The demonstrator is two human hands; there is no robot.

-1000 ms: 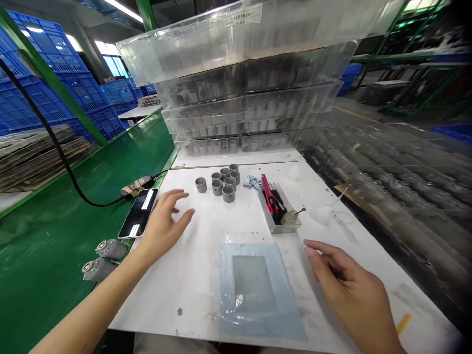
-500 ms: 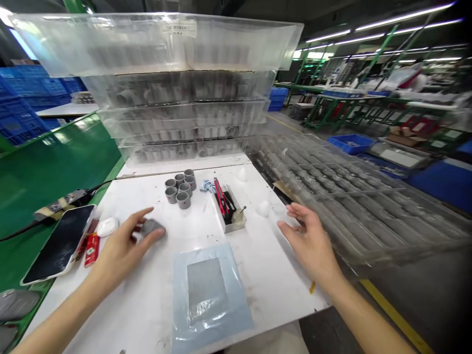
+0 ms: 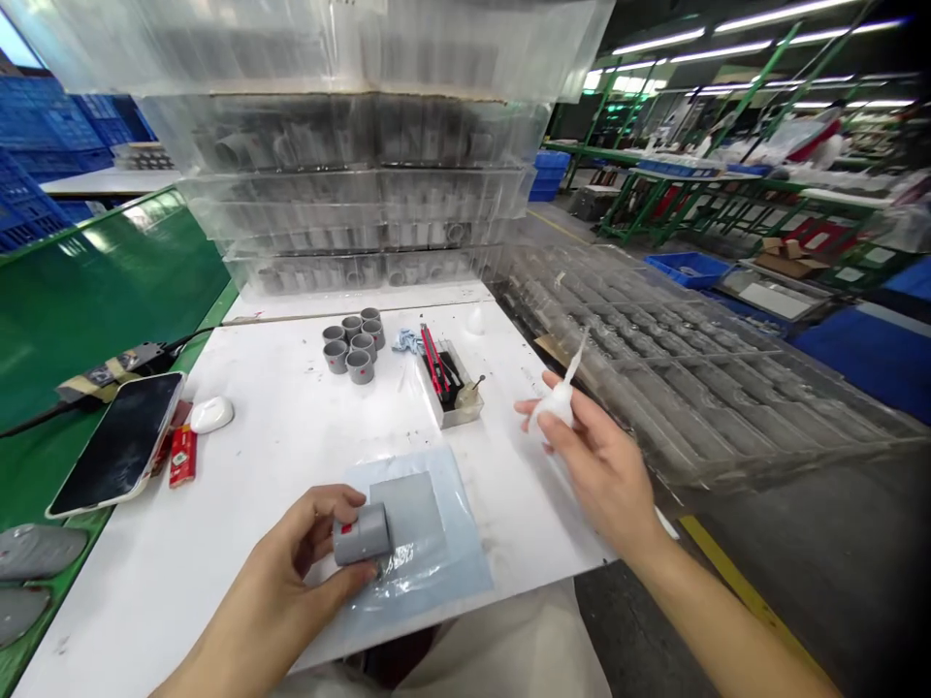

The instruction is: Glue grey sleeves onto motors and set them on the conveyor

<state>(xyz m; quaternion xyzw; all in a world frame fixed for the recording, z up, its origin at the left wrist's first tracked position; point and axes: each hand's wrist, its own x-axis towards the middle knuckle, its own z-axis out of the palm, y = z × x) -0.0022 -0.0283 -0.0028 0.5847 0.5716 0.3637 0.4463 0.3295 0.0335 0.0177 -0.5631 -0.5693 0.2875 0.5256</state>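
**Grey ring (image 3: pixel 364 535) and white bottle (image 3: pixel 557 409) now both gripped**

In the picture from 1.0 s ago, the ring is seen standing apart beside the cluster of 7 grey rings (image 3: pixel 336 360); now it is held at the near side of the desk (image 3: pixel 269 417), over the left part of the blue sheet (image 3: pixel 462 528). Whether the sheet is touched by it cannot be told. The bottle, seen resting on the desk 0.5 s ago with nothing gripping it, is now lifted, its thin nozzle (image 3: pixel 577 357) pointed upward and leaned a little to the right. By this, the work can be judged to be past the gathering stage: 1 ring and the bottle are in hold together, though still well apart, and no contact between nozzle and ring is shown.

By the left hand (image 3: pixel 291 574), the ring is pinched on its side between thumb and curled fingers, which are parted only by its width; a red mark is left visible on its wall, and its right end is left uncovered. By the right hand (image 3: pixel 602 477), the bottle's rounded body is clasped between thumb and fingers, loosely curled around it, with the nozzle left free above.
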